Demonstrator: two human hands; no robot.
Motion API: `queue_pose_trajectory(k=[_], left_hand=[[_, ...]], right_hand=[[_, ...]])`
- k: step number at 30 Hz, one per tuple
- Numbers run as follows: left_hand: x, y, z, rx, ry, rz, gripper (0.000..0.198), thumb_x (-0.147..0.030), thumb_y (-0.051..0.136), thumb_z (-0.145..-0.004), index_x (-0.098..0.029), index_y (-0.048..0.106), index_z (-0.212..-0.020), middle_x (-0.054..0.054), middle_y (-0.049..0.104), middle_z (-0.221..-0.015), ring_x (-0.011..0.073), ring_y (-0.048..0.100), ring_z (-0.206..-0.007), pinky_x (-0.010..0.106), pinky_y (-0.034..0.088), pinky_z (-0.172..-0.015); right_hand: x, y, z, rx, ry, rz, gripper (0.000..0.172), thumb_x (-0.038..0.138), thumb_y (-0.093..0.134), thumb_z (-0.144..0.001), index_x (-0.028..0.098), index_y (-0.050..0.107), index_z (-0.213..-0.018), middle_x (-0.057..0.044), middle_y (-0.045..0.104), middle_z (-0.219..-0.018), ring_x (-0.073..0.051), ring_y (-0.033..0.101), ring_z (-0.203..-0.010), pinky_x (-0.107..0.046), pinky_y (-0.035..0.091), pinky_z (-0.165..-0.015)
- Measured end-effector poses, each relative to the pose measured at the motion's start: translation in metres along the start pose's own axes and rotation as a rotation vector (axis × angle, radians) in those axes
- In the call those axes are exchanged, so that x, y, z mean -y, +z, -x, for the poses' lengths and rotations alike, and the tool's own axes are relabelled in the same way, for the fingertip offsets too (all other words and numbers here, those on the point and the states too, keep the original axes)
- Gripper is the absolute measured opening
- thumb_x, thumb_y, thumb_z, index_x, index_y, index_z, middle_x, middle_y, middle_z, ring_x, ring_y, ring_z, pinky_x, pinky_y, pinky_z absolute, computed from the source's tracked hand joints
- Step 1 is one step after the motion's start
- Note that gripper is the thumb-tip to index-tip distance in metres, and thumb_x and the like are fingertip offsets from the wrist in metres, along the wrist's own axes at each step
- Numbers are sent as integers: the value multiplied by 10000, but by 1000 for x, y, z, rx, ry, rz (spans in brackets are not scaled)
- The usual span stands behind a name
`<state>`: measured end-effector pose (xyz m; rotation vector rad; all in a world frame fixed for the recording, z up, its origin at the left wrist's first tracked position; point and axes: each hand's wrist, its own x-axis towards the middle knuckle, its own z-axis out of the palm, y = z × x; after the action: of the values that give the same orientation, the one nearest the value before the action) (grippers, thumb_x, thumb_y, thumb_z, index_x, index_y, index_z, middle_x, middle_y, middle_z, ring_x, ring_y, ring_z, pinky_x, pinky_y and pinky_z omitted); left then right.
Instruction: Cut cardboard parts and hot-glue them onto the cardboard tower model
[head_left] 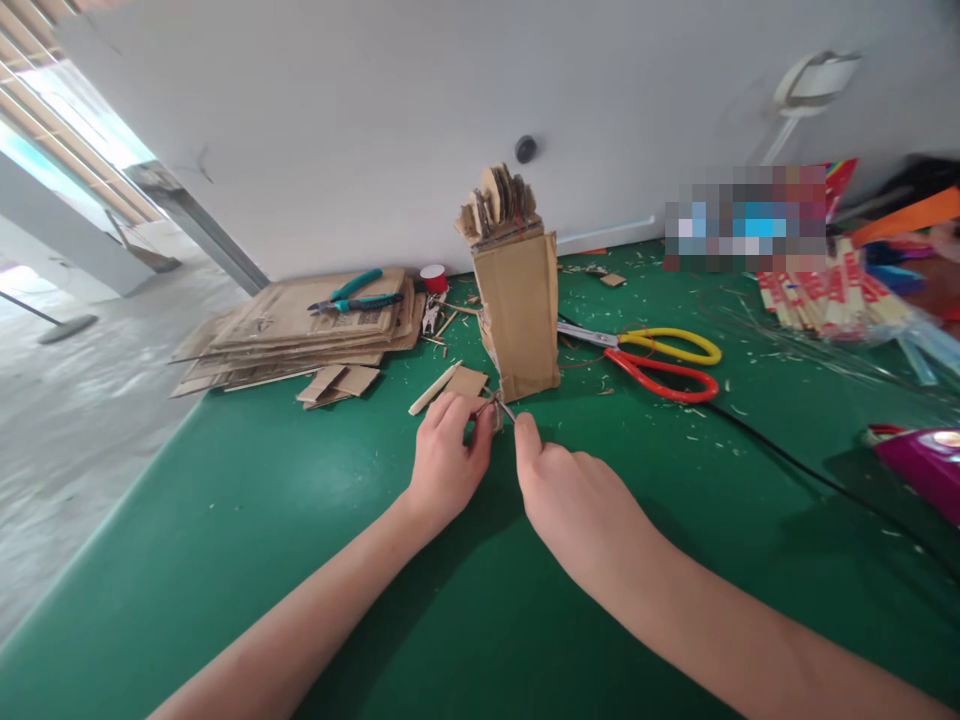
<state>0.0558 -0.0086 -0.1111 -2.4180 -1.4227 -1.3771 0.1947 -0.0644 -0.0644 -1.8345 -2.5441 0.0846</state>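
My left hand (pixel 451 450) is closed, its fingertips pinching a small brownish piece (pixel 498 418) whose kind I cannot make out. My right hand (pixel 577 492) is closed around a thin metal tool (pixel 508 411); its tip touches that small piece, and its handle is hidden in my fist. Just beyond both hands stands an upright cardboard box (pixel 517 315), with a row of round-ended cardboard pieces (pixel 504 198) on its top. Close to my left fingers lie a flat wooden stick (pixel 433 388) and a small cardboard square (pixel 466 381).
Scissors (pixel 667 345) with yellow and red handles lie right of the box, beside a black cord (pixel 795 455). Teal-handled pliers (pixel 356 291) rest on stacked cardboard sheets (pixel 300 335). A red spool (pixel 433 279) stands behind. Packaged sticks (pixel 817 295) and a purple object (pixel 922 465) are at right.
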Motion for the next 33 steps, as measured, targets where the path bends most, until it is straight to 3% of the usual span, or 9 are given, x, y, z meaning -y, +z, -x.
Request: queue_pose_trajectory(k=[8, 16, 20, 30, 33], left_hand=[[1, -1, 2, 8, 22, 38, 100, -132, 517, -850, -179, 558, -772, 7, 580, -716, 130, 549, -688, 255, 450, -634], [-2, -2, 2, 0, 43, 68, 78, -133, 541, -822, -189, 544, -767, 6, 571, -708, 141, 548, -683, 266, 447, -615], [-2, -3, 1, -3, 75, 62, 65, -138, 546, -813, -189, 538, -773, 9, 566, -704, 145, 536, -676, 272, 443, -606], [3, -1, 1, -20, -9, 105, 123, -148, 511, -853, -182, 539, -738, -1, 564, -697, 125, 535, -670, 253, 434, -605], [3, -1, 1, -9, -18, 116, 120, -154, 512, -858, -182, 546, -747, -1, 570, -703, 124, 533, -670, 254, 437, -603]], right_hand=[[8, -17, -1, 6, 27, 25, 456, 80, 502, -837, -17, 441, -1278, -93, 650, -608, -200, 675, -566, -223, 494, -480], [13, -43, -5, 62, 40, 38, 203, 79, 561, -789, 71, 601, -987, -71, 633, -614, -185, 669, -573, -209, 459, -473], [12, -50, -9, 112, 43, 40, 177, 84, 545, -795, 89, 610, -960, -67, 636, -620, -174, 669, -585, -200, 449, -480], [14, -38, -10, 44, 65, 52, 210, 55, 503, -807, 57, 591, -997, -95, 654, -640, -202, 682, -606, -227, 484, -502], [16, -30, -7, 12, 62, 75, 288, 80, 501, -827, 31, 558, -1105, -97, 658, -625, -196, 679, -587, -222, 490, -501]])
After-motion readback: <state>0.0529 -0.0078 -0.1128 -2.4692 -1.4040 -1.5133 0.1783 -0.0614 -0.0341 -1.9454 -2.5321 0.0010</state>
